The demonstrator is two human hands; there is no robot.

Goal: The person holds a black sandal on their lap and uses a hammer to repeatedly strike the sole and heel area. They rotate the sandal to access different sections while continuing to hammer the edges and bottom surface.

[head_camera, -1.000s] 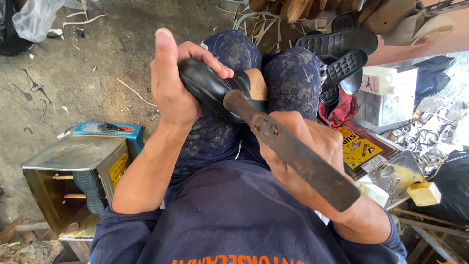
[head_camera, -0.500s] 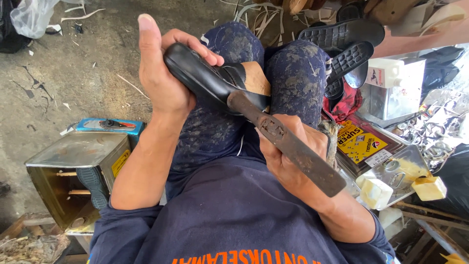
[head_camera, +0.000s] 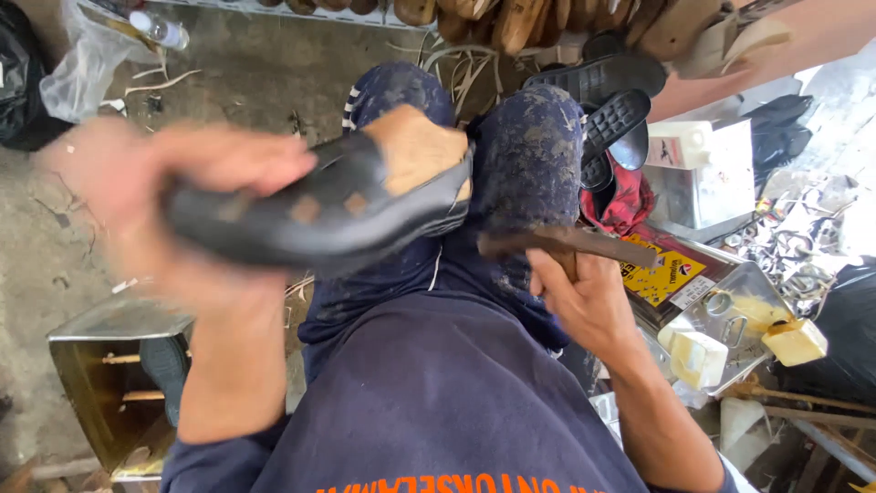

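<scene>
Black leather shoe upper on a wooden last is clamped in the left hand, motion-blurred, held sideways above the knees. A rusty flat metal tool is gripped in the right hand, just beside the shoe's heel end, not touching. Open metal tin is seen at left; black soles and yellowish blocks at right.

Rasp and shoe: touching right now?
Apart. The head view shows the rasp, gripped in the right hand, lying over the knee, with trouser cloth visible between it and the shoe.
</scene>
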